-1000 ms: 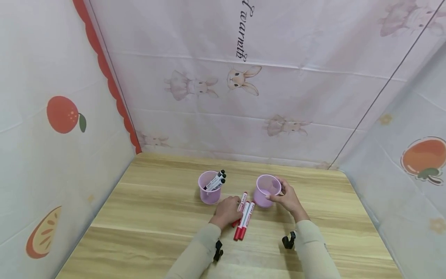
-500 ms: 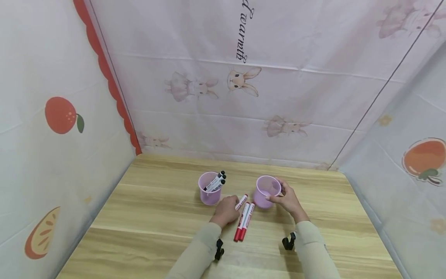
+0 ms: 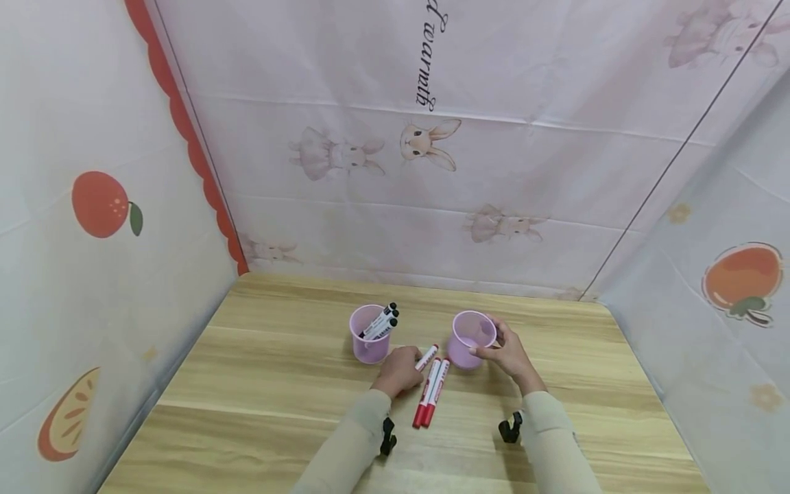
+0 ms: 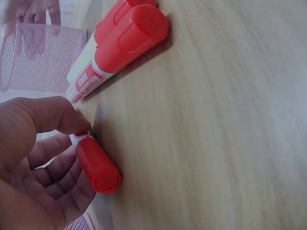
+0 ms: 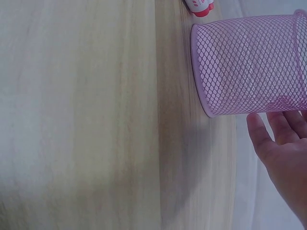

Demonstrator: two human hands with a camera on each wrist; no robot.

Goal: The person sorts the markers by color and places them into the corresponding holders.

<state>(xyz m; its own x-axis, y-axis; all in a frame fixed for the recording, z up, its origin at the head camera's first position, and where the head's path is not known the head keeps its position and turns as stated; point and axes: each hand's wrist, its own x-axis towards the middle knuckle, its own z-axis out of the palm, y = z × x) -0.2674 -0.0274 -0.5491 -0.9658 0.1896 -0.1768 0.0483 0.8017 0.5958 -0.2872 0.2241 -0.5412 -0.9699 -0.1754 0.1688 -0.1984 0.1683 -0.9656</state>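
My left hand (image 3: 398, 370) pinches a red-capped whiteboard marker (image 4: 98, 165) between thumb and fingers, low over the table. Just right of it, two more red markers (image 3: 432, 392) lie side by side on the wood, red caps toward me. My right hand (image 3: 509, 353) holds the right side of a pink mesh pen cup (image 5: 249, 64), thumb in front and fingers behind. That cup stands upright with nothing inside. Left of it, a second pink pen cup (image 3: 370, 351) contains three black-capped markers (image 3: 381, 322) leaning to the right.
The wood-grain table (image 3: 271, 384) is bordered by a printed cloth wall (image 3: 382, 226) at the back and cloth walls on both sides. Black wrist mounts (image 3: 387, 437) sit under the sleeves.
My left hand has drawn its marker slightly left, away from the other two, and its angle has tilted. The right hand and both cups have stayed in place.
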